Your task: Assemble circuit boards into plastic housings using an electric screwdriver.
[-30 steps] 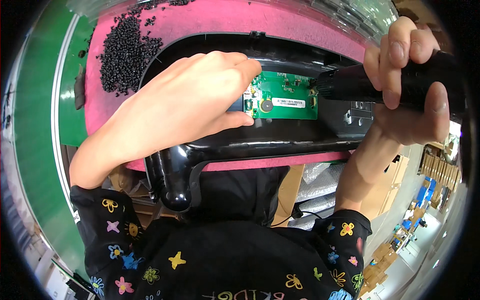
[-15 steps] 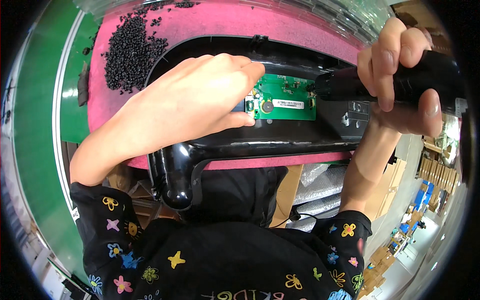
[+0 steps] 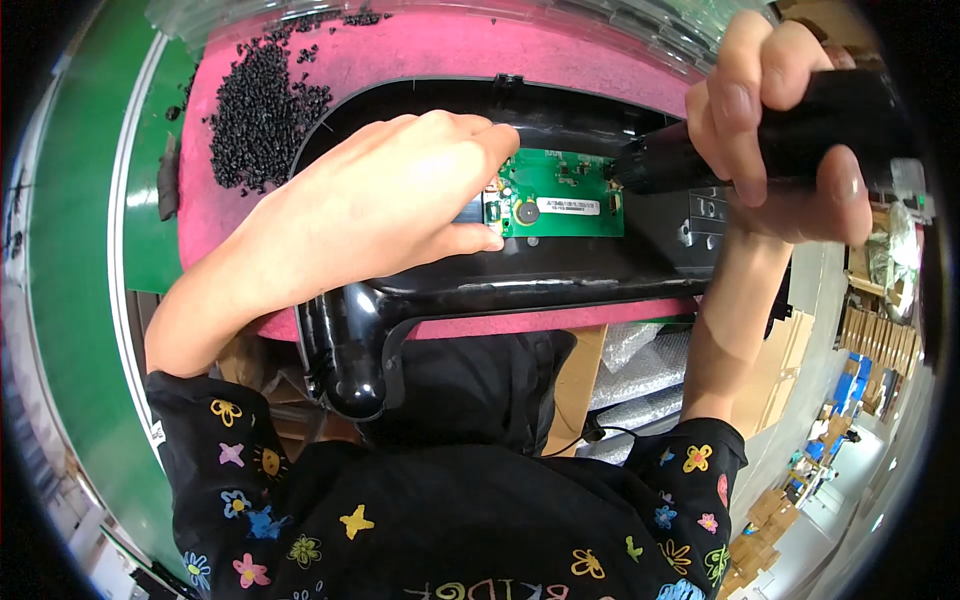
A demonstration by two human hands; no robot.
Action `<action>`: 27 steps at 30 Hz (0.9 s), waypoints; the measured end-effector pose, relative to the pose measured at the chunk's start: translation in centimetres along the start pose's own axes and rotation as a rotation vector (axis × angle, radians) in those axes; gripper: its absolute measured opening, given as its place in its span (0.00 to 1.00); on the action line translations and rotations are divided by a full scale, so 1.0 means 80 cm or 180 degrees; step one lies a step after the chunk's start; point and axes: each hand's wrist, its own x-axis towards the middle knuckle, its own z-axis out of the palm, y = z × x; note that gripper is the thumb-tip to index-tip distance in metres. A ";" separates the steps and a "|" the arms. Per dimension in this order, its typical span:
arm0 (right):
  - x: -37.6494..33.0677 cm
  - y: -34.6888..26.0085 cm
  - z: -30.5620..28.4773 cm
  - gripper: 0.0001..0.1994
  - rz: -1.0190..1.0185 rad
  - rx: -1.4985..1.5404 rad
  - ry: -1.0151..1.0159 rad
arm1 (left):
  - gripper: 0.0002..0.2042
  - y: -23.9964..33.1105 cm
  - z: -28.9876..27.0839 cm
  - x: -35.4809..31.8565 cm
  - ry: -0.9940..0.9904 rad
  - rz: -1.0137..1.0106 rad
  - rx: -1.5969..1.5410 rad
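Note:
A green circuit board [image 3: 580, 175] with a white label and a round component lies inside a long black plastic housing [image 3: 600, 268]. My left hand [image 3: 395, 205] grips the board's left end between thumb and fingers; the palm hides what lies beneath it. At the board's right edge is the tip end of a black power screwdriver [image 3: 665, 165]. My right hand [image 3: 765, 130] is wrapped round its thick body and holds it at a slant. Whether the bit touches a screw cannot be made out.
A heap of small black parts [image 3: 262, 120] lies on the pink mat [image 3: 225, 215] at the far left. Clear plastic sheeting [image 3: 480, 35] runs along the back. Rolls of bubble wrap [image 3: 645, 375] and cardboard [image 3: 575, 385] are below the table edge.
My right hand and the screwdriver have shifted slightly left and away from me. The left hand keeps its hold on the board's left end.

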 end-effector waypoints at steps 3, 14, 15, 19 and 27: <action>0.001 0.000 -0.004 0.22 0.0009 -0.0073 -0.0029 | 0.29 0.001 -0.003 0.006 -0.0223 -0.0152 0.0019; 0.001 -0.028 0.043 0.19 -0.0272 0.0111 0.0771 | 0.30 -0.006 0.006 -0.001 -0.0323 -0.0143 -0.0219; 0.005 -0.039 0.053 0.19 -0.0457 0.0300 0.1029 | 0.30 -0.007 0.011 -0.004 -0.0009 -0.0062 -0.0478; 0.010 -0.041 0.060 0.20 -0.0998 0.0973 0.1348 | 0.27 0.001 -0.007 0.002 0.0357 -0.0438 -0.1621; 0.014 -0.026 0.097 0.17 -0.1283 0.0862 0.1993 | 0.17 -0.024 -0.001 0.002 -0.0351 -0.0565 -0.3339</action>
